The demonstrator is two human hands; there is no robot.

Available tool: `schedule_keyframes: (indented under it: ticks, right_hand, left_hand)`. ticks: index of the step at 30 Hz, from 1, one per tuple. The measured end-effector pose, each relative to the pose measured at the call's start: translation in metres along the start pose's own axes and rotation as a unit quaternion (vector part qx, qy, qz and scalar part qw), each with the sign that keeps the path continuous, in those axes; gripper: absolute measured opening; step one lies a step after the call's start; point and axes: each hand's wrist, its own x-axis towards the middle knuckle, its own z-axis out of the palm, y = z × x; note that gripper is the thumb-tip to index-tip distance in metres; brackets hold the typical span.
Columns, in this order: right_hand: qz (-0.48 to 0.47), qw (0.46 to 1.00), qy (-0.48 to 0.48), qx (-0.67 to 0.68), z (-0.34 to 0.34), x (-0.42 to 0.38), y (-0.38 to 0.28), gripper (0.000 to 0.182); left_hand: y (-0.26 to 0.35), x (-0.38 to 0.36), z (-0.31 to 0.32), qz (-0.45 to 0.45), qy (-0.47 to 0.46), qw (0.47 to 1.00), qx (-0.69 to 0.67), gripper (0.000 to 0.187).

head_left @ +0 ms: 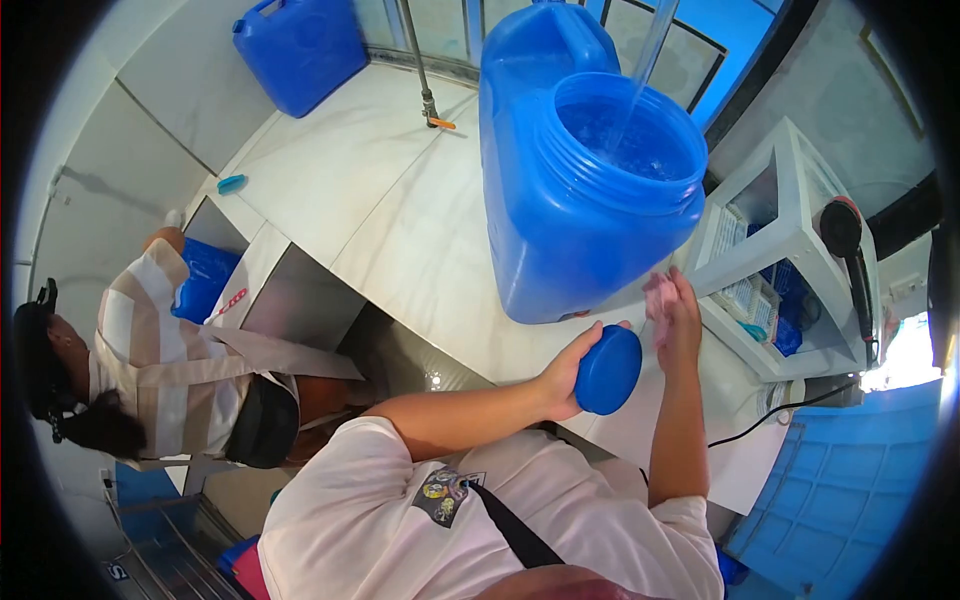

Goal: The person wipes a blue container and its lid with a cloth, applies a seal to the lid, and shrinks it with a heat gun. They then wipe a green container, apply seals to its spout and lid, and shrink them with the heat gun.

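Observation:
My left hand is wrapped round a round blue screw cap, held over the counter's front edge. To its right, my right hand has a crumpled pink cloth in its fingers. Both hands are just in front of a large blue water jug, which stands upright on the counter. Its wide threaded mouth is uncovered. From a clear tube above, water pours into it, and churning water shows inside.
The white tiled counter carries another blue jug, a small teal object and a tap with an orange handle. A white rack with a hair-dryer-like tool stands right. At left, another person bends near a blue container.

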Motion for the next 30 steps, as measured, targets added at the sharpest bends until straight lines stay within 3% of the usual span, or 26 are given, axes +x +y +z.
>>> schedule_keyframes:
  ticks: [1,5,7,8,10,14,16,18,22,24,28,30]
  right_hand:
    - [0.01,0.998,-0.026,0.058,0.003,0.017,0.003,0.056]
    - [0.052,0.998,0.02,0.043,0.013,0.084,0.026,0.051]
    - [0.159,0.985,0.051,-0.032,0.023,0.101,0.016,0.043]
    - [0.16,0.985,0.053,-0.031,0.03,0.109,0.018,0.043]
    - [0.05,0.997,0.044,0.035,0.043,0.115,0.028,0.038]
    - [0.1,0.991,0.09,0.014,0.069,0.077,-0.019,0.034]
    - [0.001,0.994,-0.02,-0.105,0.065,0.03,-0.033,0.032]
    - [-0.145,0.961,-0.031,-0.233,0.066,-0.012,-0.039,0.038]
    - [-0.044,0.986,-0.027,-0.156,0.069,-0.073,-0.052,0.042]
    - [-0.22,0.913,-0.008,-0.343,0.067,-0.08,-0.046,0.039]
    - [-0.245,0.88,-0.057,-0.404,0.096,-0.101,-0.099,0.038]
    - [-0.34,0.828,-0.159,-0.416,0.09,-0.111,-0.106,0.037]
  left_hand:
    - [0.001,-0.002,-0.003,-0.004,0.0,1.0,-0.002,0.059]
    - [0.006,-0.013,-0.008,-0.017,0.021,1.0,0.005,0.058]
    - [0.006,-0.015,-0.013,-0.018,0.019,1.0,0.0,0.058]
    - [0.007,-0.016,-0.016,-0.016,0.016,1.0,-0.004,0.059]
    - [0.01,-0.02,-0.015,-0.014,0.026,1.0,-0.006,0.06]
    - [0.018,-0.026,-0.007,0.026,0.068,0.997,-0.001,0.062]
    - [0.022,-0.025,-0.005,0.038,0.074,0.997,-0.003,0.062]
    - [0.025,-0.024,-0.002,0.05,0.079,0.996,-0.006,0.062]
    - [0.024,-0.016,0.012,0.048,0.034,0.997,-0.044,0.06]
    - [0.019,-0.011,0.027,0.037,0.023,0.998,-0.049,0.06]
    - [0.015,0.022,0.033,0.101,-0.009,0.992,-0.071,0.061]
    - [0.024,0.029,0.029,0.013,-0.272,0.948,-0.164,0.062]
